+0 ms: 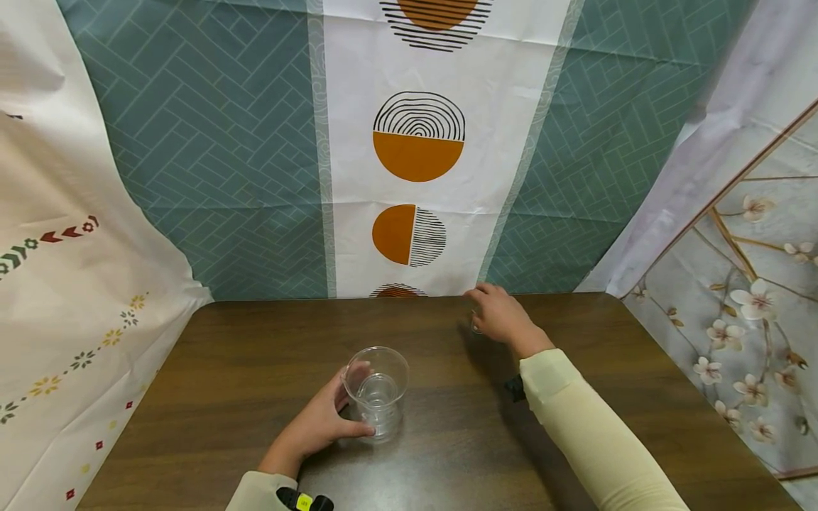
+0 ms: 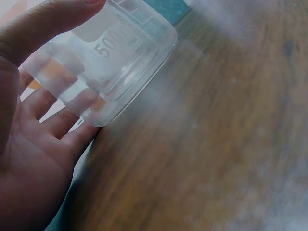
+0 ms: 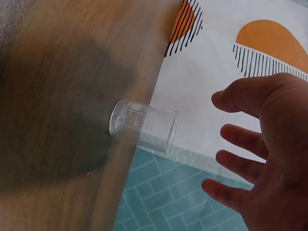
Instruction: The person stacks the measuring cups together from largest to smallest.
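Note:
My left hand (image 1: 319, 424) holds a large clear beaker (image 1: 394, 408), thumb on the near side and fingers round the far side. It stands upright on the table, left of the middle. In the left wrist view a 500 marking shows on the beaker (image 2: 122, 53). A smaller round rim shows inside it; I cannot tell for sure whether that is a nested beaker. My right hand (image 1: 503, 317) hovers near the table's back edge, fingers apart, just off a small clear beaker (image 3: 144, 126). That beaker stands upright; the hand mostly covers it in the head view.
The brown wooden table (image 1: 255, 355) ends at a patterned cloth (image 1: 358, 170) hanging behind its back edge. A pale cloth (image 1: 83, 298) hangs on the left, and a floral one (image 1: 735, 341) on the right.

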Tool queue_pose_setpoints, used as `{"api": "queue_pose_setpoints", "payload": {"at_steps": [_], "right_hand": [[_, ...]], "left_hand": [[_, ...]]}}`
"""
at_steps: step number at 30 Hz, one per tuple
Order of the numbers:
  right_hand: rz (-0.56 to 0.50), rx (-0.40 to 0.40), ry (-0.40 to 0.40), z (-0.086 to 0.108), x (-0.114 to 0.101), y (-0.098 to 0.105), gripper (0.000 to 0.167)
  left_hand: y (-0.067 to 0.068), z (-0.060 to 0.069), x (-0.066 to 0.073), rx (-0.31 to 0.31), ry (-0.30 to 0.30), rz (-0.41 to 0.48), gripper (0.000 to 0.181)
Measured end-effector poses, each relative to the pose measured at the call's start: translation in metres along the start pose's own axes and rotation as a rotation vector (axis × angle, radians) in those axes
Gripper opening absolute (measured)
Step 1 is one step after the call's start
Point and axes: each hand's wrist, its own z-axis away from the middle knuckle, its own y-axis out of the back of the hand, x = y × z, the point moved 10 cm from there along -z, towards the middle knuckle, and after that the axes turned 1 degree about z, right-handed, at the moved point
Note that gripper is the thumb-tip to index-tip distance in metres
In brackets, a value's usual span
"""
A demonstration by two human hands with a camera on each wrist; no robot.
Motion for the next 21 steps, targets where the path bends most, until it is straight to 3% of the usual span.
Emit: {"api": "queue_pose_setpoints", "payload": {"at_steps": [21], "right_hand": [[0.022, -0.045, -0.016, -0.003, 0.016, -0.017, 0.044]], "left_hand": [[0.000, 0.000, -0.001, 0.001, 0.011, -0.009, 0.097]]}}
